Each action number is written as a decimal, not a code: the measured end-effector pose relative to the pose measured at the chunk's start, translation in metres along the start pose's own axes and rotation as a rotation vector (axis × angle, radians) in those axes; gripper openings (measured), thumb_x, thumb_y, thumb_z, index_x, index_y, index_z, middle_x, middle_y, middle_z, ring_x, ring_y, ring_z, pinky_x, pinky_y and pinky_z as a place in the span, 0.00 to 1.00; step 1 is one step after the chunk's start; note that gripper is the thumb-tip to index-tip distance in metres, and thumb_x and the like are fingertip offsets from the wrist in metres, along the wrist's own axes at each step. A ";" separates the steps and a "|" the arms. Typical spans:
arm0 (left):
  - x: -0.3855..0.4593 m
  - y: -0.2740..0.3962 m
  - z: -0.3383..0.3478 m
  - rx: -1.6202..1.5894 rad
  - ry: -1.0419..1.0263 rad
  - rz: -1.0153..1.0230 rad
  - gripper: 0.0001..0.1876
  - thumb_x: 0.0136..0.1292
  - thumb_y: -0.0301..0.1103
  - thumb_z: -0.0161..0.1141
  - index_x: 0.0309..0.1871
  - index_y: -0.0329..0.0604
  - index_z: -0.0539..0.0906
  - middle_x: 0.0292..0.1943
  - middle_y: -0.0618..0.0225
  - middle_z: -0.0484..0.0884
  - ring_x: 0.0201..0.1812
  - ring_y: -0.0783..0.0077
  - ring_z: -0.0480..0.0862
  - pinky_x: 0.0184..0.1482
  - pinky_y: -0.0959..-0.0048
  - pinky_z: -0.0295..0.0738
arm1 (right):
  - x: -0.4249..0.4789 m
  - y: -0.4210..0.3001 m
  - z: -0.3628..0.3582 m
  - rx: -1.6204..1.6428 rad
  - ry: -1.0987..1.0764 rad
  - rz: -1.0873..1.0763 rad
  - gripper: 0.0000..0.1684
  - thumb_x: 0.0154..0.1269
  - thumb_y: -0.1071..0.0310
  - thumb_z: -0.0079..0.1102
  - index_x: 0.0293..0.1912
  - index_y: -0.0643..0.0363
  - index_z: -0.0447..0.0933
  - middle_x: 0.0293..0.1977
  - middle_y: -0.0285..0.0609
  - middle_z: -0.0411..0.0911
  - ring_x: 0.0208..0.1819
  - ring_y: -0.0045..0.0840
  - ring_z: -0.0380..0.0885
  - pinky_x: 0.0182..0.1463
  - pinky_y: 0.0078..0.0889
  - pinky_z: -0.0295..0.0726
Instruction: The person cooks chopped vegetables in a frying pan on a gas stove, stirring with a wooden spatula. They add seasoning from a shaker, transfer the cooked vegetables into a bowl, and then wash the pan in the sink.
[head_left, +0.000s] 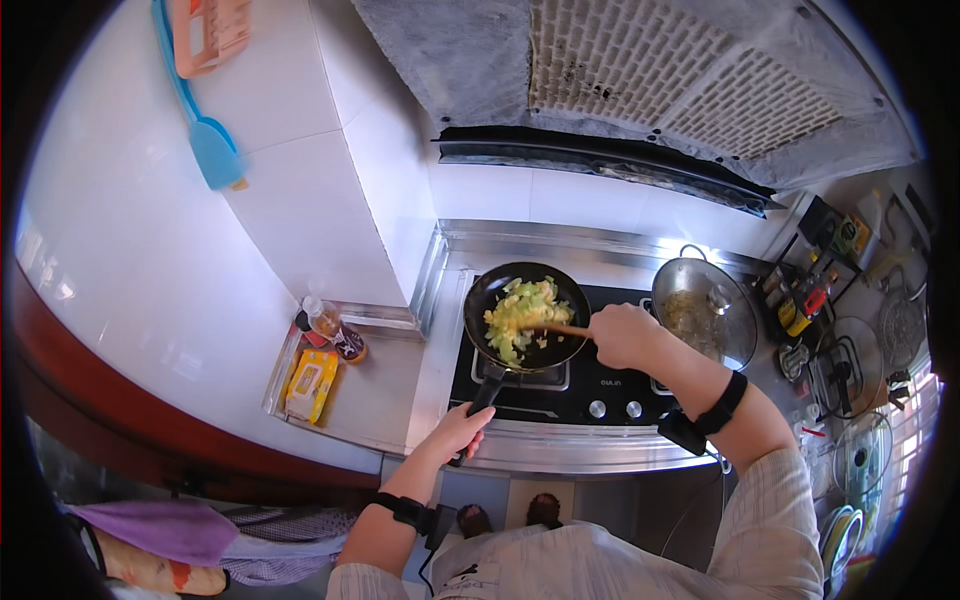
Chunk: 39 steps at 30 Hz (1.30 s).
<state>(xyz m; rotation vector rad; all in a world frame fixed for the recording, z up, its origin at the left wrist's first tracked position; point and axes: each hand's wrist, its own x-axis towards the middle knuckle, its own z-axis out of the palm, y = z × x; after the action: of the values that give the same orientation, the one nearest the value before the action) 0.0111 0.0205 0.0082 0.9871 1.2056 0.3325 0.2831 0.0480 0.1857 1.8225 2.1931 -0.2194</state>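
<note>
My left hand (457, 435) grips the black handle (488, 394) of a dark frying pan (480, 289) that sits over the left burner. Chopped pale green vegetable with yellow bits, possibly egg (529, 307), lies in the middle of the pan. A wooden spatula or spoon (566, 328) is held in my right hand (622, 335); its working end is blurred among the food. To the right of that hand, a wide pan under a glass lid (709, 307) stands on the other burner, with brownish contents seen through the glass.
The black gas hob (611, 397) has two knobs along its front. On the left ledge are a yellow wipes pack (311, 386) and a plastic bottle (341, 334). A range hood (480, 60) hangs above. Bottles (806, 304) and a glass lid (847, 360) crowd the right side.
</note>
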 end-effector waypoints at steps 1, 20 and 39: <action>-0.001 0.000 0.000 0.003 0.004 -0.004 0.15 0.68 0.47 0.56 0.38 0.44 0.71 0.20 0.72 0.69 0.15 0.78 0.69 0.16 0.75 0.67 | 0.005 0.008 0.007 0.048 0.067 0.033 0.13 0.50 0.69 0.58 0.36 0.65 0.82 0.35 0.55 0.82 0.39 0.46 0.83 0.44 0.45 0.83; -0.001 0.002 -0.003 0.020 0.004 -0.010 0.17 0.68 0.47 0.56 0.38 0.42 0.69 0.20 0.71 0.70 0.14 0.77 0.70 0.15 0.74 0.67 | 0.048 -0.009 0.064 0.108 0.146 0.031 0.11 0.54 0.69 0.57 0.38 0.61 0.81 0.35 0.52 0.82 0.39 0.44 0.83 0.44 0.42 0.83; -0.003 0.002 -0.013 0.000 -0.019 -0.039 0.16 0.68 0.47 0.56 0.37 0.45 0.68 0.20 0.73 0.69 0.15 0.81 0.68 0.16 0.75 0.68 | -0.015 0.034 -0.034 -0.085 -0.043 -0.125 0.15 0.54 0.67 0.56 0.41 0.46 0.85 0.33 0.46 0.83 0.37 0.42 0.82 0.41 0.44 0.81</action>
<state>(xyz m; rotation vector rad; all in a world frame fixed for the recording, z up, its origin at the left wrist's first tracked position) -0.0009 0.0254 0.0118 0.9636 1.2059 0.2912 0.3148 0.0506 0.2244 1.6242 2.2527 -0.1865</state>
